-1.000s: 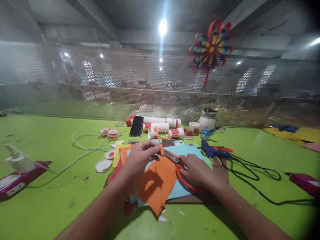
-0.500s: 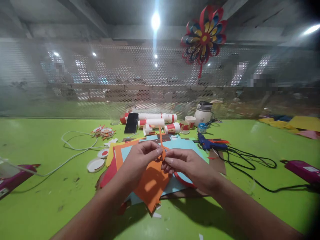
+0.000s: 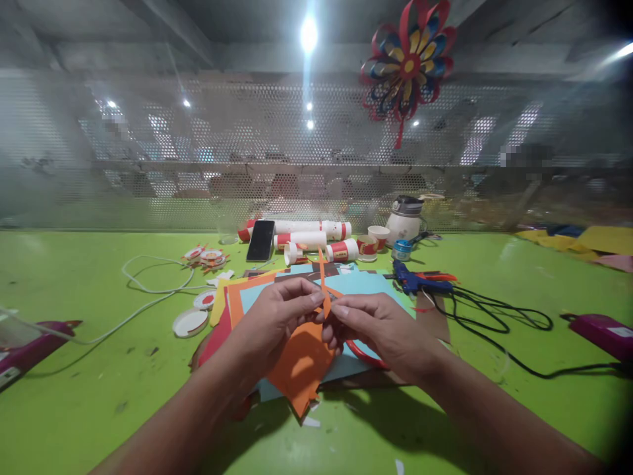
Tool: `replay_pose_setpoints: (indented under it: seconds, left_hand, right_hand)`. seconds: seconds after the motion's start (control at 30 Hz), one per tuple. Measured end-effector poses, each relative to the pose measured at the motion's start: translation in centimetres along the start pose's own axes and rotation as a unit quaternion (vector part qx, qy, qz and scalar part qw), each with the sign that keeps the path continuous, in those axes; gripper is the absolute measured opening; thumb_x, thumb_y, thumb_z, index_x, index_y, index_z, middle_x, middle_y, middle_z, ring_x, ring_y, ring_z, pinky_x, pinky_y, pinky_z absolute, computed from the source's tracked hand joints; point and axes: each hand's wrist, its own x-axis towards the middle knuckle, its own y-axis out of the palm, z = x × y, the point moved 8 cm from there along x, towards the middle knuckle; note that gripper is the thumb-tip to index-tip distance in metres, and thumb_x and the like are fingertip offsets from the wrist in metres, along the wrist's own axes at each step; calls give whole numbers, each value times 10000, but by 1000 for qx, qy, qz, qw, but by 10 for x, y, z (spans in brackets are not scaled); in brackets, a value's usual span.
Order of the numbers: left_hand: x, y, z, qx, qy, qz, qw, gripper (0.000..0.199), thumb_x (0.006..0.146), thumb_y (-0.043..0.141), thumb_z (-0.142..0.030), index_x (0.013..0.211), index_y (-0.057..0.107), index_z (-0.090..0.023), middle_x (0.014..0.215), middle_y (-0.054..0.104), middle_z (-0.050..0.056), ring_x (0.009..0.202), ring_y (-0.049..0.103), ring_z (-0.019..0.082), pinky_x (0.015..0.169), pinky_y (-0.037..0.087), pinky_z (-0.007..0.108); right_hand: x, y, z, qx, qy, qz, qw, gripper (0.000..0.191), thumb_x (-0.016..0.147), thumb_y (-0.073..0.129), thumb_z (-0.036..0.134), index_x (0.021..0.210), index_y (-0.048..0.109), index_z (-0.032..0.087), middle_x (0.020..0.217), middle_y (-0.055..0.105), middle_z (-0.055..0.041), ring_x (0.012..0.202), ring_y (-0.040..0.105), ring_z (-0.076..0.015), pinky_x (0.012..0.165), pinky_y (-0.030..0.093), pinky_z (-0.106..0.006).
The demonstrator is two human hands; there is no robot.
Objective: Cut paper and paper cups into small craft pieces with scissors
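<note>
Well left of the fingers, a magenta power strip (image 3: 34, 353) sits on the green desk (image 3: 99, 422), a white cable (image 3: 148, 301) looping from it toward them; nearer, just left of the left wrist, lies a shallow white lid (image 3: 190, 322); beyond the left fingers, a dark phone (image 3: 260, 241) leans back. The left hand (image 3: 277, 316) has thumb and forefinger pinching a narrow orange strip (image 3: 323, 274), which rises between the two sets of fingers, its free end pointing away from them; below the left fingertips, a larger orange sheet (image 3: 301, 366) lies in their shadow. The right hand (image 3: 383, 323) meets the strip from the other side, its thumb and forefinger seemingly pinching the lower part; under that palm shows a red scissor handle (image 3: 363, 356), and whether any finger holds it I cannot tell. Right of the right fingers come a blue glue gun (image 3: 420, 282) and, well off, a magenta box (image 3: 601, 336).

The step in hand looks like working the strip by fingertip, perhaps bending or smoothing it; the next move seems to call for a firm left pinch, with light right fingers so that the paper does not tear.
</note>
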Motion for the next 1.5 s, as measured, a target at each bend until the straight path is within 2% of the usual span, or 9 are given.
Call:
replay_pose_setpoints:
  seconds: [0.53, 0.63, 0.7, 0.77, 0.83, 0.93, 1.03, 1.17, 1.5]
  left_hand:
    - [-3, 9, -1, 21, 16, 35, 999, 128, 814, 601, -242, 721, 603, -154, 623, 597, 11, 582, 596, 149, 648, 472, 317]
    - [-1, 3, -1, 68, 23, 6, 997, 134, 806, 613, -273, 737, 608, -158, 654, 590, 9, 613, 576, 145, 662, 467, 322]
    - [0, -6, -9, 139, 58, -51, 987, 129, 797, 619, -284, 765, 616, -159, 720, 596, 22, 670, 564, 150, 681, 461, 319]
    - [-5, -12, -27, 239, 137, -112, 955, 88, 795, 608, -237, 848, 628, -170, 839, 608, 45, 769, 562, 167, 718, 456, 318]
    - [-14, -4, -48, 356, 240, -117, 895, 200, 781, 585, -148, 967, 636, -198, 989, 594, 69, 913, 550, 194, 803, 446, 339]
    - [-26, 23, -60, 501, 337, -17, 797, 334, 761, 562, -73, 1036, 653, -239, 1154, 540, 90, 1112, 475, 236, 953, 379, 400]
    - [-31, 35, -55, 552, 343, 80, 756, 293, 791, 552, -87, 993, 673, -262, 1157, 566, 90, 1151, 459, 250, 994, 341, 432]
    - [-30, 33, -54, 552, 347, 117, 749, 188, 835, 550, -145, 931, 676, -245, 1024, 630, 91, 1032, 531, 228, 923, 391, 392]
    - [-25, 28, -51, 529, 314, 102, 782, 115, 848, 555, -214, 802, 661, -220, 859, 634, 69, 868, 554, 192, 819, 412, 330]
  right_hand:
    - [0, -1, -8, 34, 19, -10, 999, 226, 844, 622, 312, 715, 671, 133, 668, 651, -23, 636, 589, -117, 650, 461, -278]
    - [1, -2, -12, 65, 36, -26, 997, 180, 809, 651, 279, 715, 669, 126, 674, 650, -24, 619, 579, -106, 634, 449, -263]
    - [1, -2, -13, 85, 46, -29, 995, 160, 786, 660, 266, 717, 667, 122, 660, 647, -22, 588, 569, -97, 609, 444, -248]
    - [0, -2, -13, 101, 56, -28, 993, 146, 768, 662, 248, 692, 653, 124, 622, 632, -10, 540, 552, -84, 567, 434, -228]
    - [-1, -2, -13, 115, 64, -29, 991, 155, 757, 657, 227, 641, 622, 130, 592, 610, 4, 502, 531, -71, 518, 412, -206]
    - [-1, -2, -13, 126, 72, -27, 989, 145, 737, 646, 198, 614, 607, 131, 560, 583, 15, 462, 497, -59, 463, 384, -188]
    - [-1, 0, -15, 130, 91, -11, 987, 113, 712, 636, 181, 619, 626, 117, 514, 570, 15, 415, 460, -52, 426, 375, -183]
    - [-3, 2, -19, 140, 120, 15, 983, 105, 689, 631, 174, 605, 614, 115, 513, 569, 16, 387, 458, -42, 384, 343, -159]
    - [-4, 2, -15, 128, 118, 28, 984, 164, 708, 636, 217, 587, 617, 108, 454, 548, 8, 336, 441, -59, 335, 304, -175]
